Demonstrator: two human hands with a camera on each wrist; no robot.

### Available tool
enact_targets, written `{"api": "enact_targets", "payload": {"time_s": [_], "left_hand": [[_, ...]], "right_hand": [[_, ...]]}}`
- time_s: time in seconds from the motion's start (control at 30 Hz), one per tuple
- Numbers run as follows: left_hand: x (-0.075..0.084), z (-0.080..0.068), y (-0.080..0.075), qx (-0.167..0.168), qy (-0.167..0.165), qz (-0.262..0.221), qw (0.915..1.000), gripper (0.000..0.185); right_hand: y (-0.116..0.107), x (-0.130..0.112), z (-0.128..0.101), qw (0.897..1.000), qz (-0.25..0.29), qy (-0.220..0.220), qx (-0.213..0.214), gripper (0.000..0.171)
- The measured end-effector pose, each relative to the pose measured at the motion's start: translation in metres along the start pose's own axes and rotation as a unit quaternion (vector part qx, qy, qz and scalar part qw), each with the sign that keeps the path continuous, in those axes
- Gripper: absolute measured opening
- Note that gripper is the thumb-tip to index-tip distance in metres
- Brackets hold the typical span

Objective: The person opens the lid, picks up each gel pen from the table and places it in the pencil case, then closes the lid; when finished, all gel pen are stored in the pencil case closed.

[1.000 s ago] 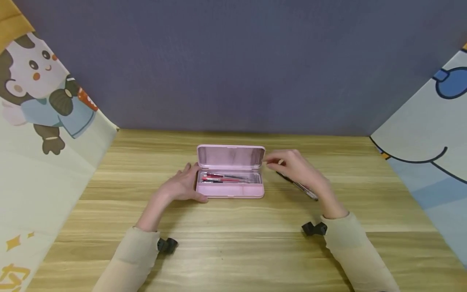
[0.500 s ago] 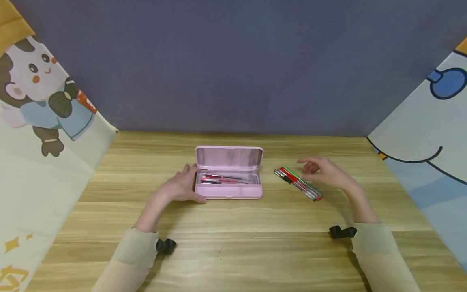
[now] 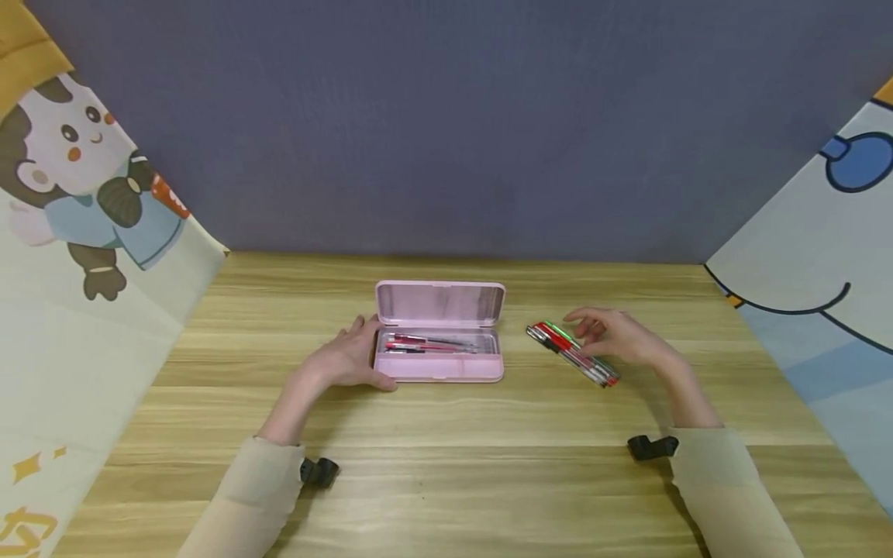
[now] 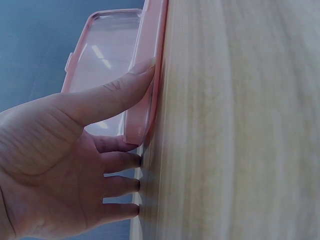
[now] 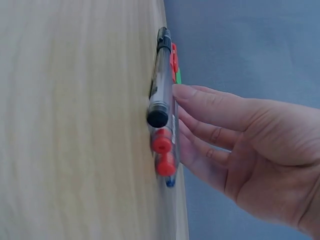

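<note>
Leaving the pencil case (image 3: pixel 446 368), my right grip (image 3: pixel 615 335), fingers apart, is reaching loose pens (image 3: pixel 570 355); my left grip (image 3: pixel 347 358) is clamping the case.

The pencil case (image 3: pixel 439 370) is smooth plastic with a glossy finish; its lid (image 4: pixel 102 55) reflects light sharply. The pens (image 3: pixel 567 350) have clear, shiny plastic barrels (image 5: pixel 162 80). The table (image 3: pixel 446 480) shows smooth wood grain with a soft sheen. The backdrop (image 3: pixel 446 132) looks matt; the sleeves (image 3: pixel 722 484) are matt cloth.

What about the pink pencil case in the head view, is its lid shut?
No, the lid stands raised at the back of the pink pencil case, leaving the pens inside in plain view.
</note>
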State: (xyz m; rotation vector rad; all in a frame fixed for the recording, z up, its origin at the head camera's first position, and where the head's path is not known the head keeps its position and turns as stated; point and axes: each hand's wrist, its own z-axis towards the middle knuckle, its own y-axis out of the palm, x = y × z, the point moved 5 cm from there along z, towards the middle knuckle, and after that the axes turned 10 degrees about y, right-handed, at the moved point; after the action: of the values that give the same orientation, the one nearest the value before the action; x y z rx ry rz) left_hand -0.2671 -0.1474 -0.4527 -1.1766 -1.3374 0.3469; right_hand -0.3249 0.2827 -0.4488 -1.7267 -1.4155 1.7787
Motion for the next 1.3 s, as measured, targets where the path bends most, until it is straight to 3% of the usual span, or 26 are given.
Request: {"api": "enact_targets", "payload": {"time_s": [0.5, 0.7, 0.97, 1.13, 1.3], "left_hand": [[-0.001, 0.001, -0.001, 0.001, 0.002, 0.001, 1.0, 0.115], [-0.001, 0.002, 0.0, 0.002, 0.004, -0.002, 1.0, 0.115], [-0.003, 0.0, -0.001, 0.002, -0.001, 0.001, 1.0, 0.117], [-0.003, 0.0, -0.001, 0.002, 0.0, 0.0, 1.0, 0.116], [-0.001, 0.001, -0.001, 0.0, 0.0, 0.0, 1.0, 0.116]], "right_hand": [[0.003, 0.001, 0.0, 1.0, 0.011, 0.014, -0.023, 0.048], [-0.011, -0.012, -0.007, 1.0, 0.005, 0.008, 0.018, 0.046], [-0.004, -0.08, 0.007, 0.993, -0.033, -0.078, 0.08, 0.046], [0.021, -0.126, 0.026, 0.986, -0.059, -0.129, 0.083, 0.048], [0.052, -0.157, 0.046, 0.974, -0.132, -0.167, 0.075, 0.044]]}}
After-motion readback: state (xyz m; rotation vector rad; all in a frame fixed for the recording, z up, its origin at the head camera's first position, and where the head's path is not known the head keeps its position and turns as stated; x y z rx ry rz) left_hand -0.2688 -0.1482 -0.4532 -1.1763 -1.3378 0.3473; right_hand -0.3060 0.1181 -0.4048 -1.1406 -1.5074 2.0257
